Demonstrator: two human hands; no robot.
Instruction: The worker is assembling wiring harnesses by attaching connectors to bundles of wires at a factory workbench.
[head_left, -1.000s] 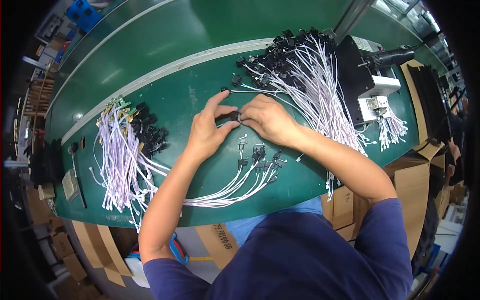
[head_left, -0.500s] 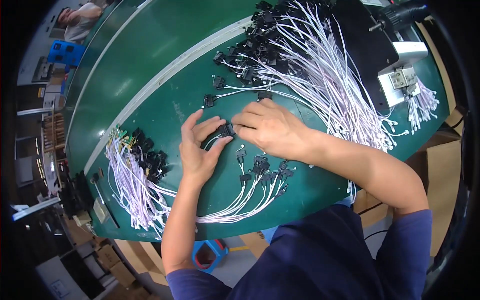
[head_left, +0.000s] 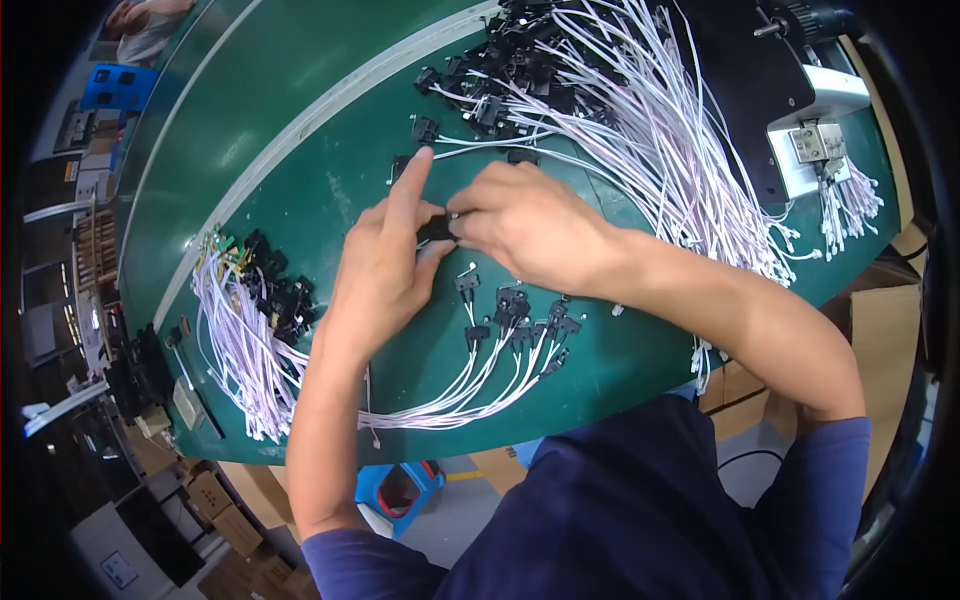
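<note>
A small black switch housing (head_left: 437, 230) is pinched between my two hands over the green table, mostly covered by fingers. My left hand (head_left: 385, 250) grips its left side with thumb and fingers, the index finger stretched out toward the far side. Against its right side, the fingertips of my right hand (head_left: 530, 220) are closed and slightly blurred. Just nearer than my hands lie several small black lever switches (head_left: 512, 304) on white wires. Two more switches on wires lie past my hands, one a black switch (head_left: 425, 130) and the other partly hidden by my left index finger.
A large pile of white wires (head_left: 660, 150) with black switches fills the far right. Another wire bundle (head_left: 245, 345) lies at the left. A black machine plate with a metal fixture (head_left: 818, 143) stands at the right. A pale rail (head_left: 340, 105) crosses behind. Below is a blue stool (head_left: 400, 495).
My left hand has turned, with its index finger now extended away from me. Both hands have moved slightly farther off and left, still on the black housing. The whole view has shifted a little.
</note>
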